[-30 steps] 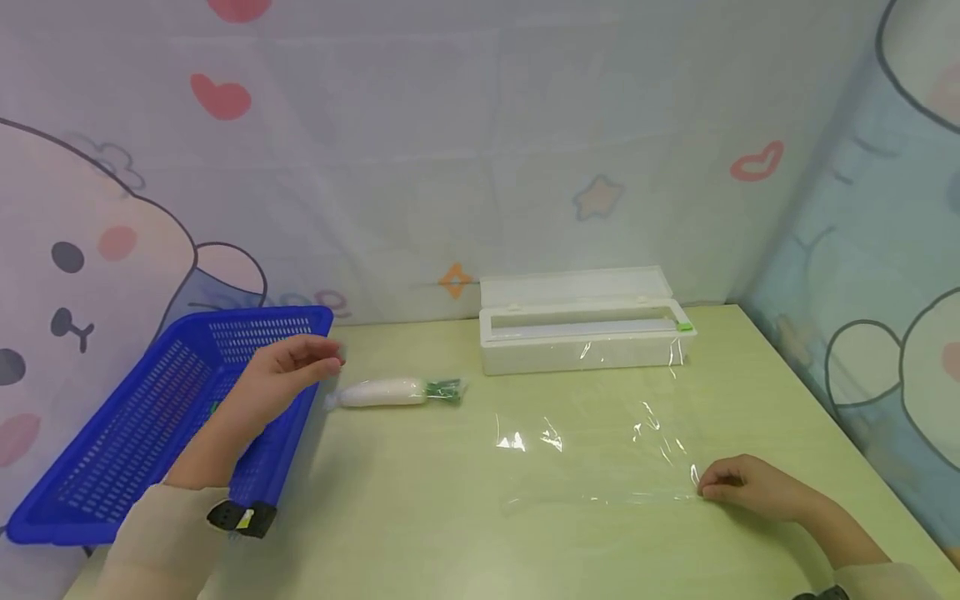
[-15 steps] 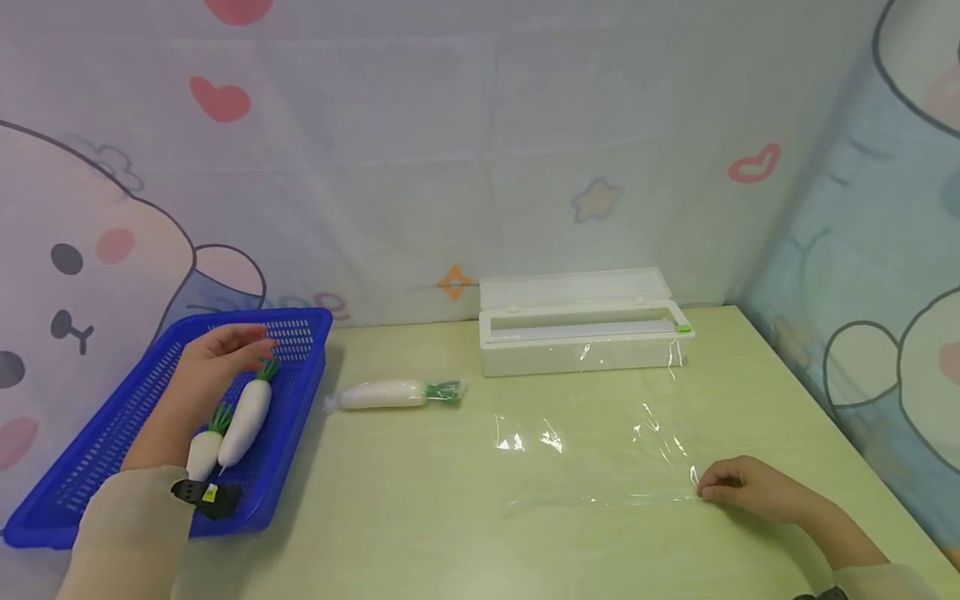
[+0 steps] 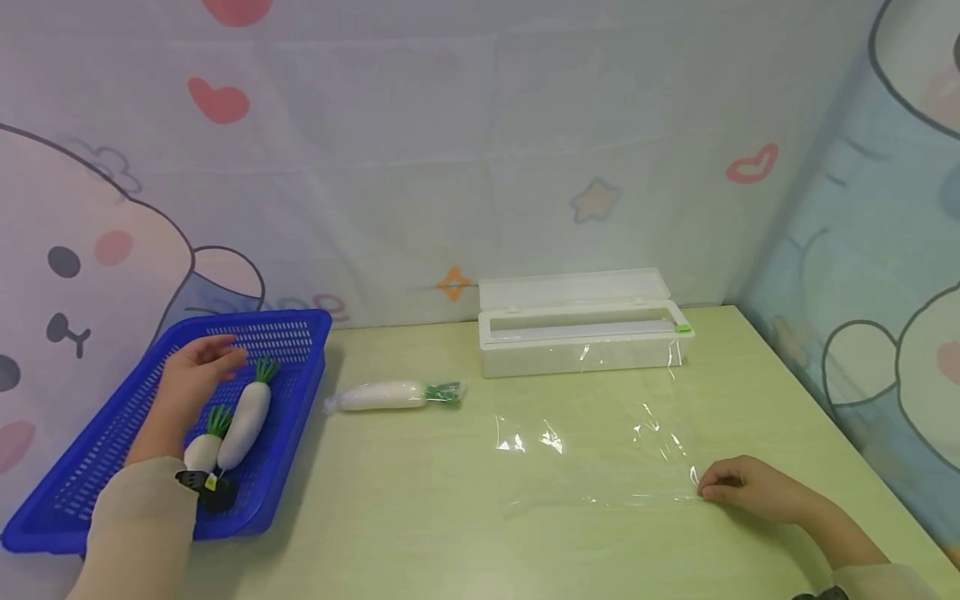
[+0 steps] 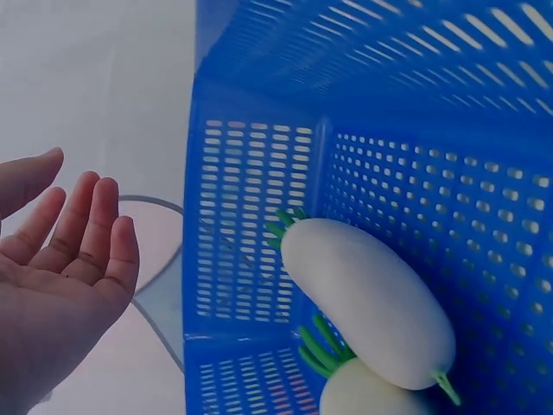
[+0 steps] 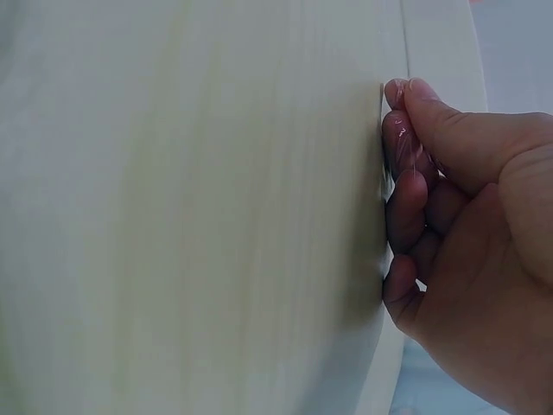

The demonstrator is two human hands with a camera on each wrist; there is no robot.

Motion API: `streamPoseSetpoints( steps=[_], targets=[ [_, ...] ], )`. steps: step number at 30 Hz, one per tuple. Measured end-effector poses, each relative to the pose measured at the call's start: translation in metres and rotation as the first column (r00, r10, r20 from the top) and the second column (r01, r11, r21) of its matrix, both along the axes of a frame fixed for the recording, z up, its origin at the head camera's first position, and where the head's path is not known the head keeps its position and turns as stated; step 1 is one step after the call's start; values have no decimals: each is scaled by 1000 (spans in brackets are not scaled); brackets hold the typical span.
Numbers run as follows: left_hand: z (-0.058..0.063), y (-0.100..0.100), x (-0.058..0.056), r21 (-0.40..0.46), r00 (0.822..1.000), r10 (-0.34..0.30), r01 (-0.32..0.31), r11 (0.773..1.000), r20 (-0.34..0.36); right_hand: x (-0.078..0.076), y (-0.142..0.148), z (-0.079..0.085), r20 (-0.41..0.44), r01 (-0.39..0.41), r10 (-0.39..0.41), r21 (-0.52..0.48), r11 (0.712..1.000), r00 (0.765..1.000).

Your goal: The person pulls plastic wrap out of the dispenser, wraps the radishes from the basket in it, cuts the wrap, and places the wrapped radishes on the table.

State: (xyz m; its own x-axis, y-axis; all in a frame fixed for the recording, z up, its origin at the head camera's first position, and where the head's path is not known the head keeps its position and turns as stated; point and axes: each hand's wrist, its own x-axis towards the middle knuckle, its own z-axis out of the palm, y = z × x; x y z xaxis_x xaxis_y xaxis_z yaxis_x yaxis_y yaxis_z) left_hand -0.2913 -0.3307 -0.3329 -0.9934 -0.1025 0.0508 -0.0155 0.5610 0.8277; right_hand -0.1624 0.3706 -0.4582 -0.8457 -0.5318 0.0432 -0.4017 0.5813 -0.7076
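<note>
My left hand (image 3: pixel 197 371) hovers over the blue basket (image 3: pixel 296 467), fingers loosely bent and holding nothing. Inside the basket lie two white radishes with green tops: a long radish (image 3: pixel 246 423) and a second radish (image 3: pixel 202 452), partly hidden by the wrist camera. In the left wrist view the longer radish (image 4: pixel 367 298) overlaps the other. My right hand (image 3: pixel 757 490) pinches the near right corner of a sheet of clear plastic wrap (image 3: pixel 600 467) spread on the table. In the right wrist view, the wrap shows as shiny film between thumb and forefinger.
A white cling film box (image 3: pixel 585 357) with its lid raised stands at the back, the wrap running out of its front. Left of the wrap lies a radish wrapped in film (image 3: pixel 386 395). Printed curtains rise behind the table and to its right.
My left hand has moved left, from the basket's right rim to over its inside, uncovering the two radishes. My right hand has stayed on the wrap's corner.
</note>
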Motion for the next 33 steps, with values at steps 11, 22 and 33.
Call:
streamPoseSetpoints(
  steps=[11, 22, 33],
  targets=[
    [-32, -22, -19, 19, 995, 78, -80, 997, 63, 0, -2, -1, -27, -4, 4, -2, 1000, 1000],
    [-37, -20, -16, -127, 986, -24, 45, 991, 163, 1, 0, -2, -38, -11, 11, -6, 1000, 999],
    [-45, -24, -22, -236, 951, -4, 80, 968, 309, 2, 0, -2, -29, 14, -14, 3, 1000, 999]
  ],
)
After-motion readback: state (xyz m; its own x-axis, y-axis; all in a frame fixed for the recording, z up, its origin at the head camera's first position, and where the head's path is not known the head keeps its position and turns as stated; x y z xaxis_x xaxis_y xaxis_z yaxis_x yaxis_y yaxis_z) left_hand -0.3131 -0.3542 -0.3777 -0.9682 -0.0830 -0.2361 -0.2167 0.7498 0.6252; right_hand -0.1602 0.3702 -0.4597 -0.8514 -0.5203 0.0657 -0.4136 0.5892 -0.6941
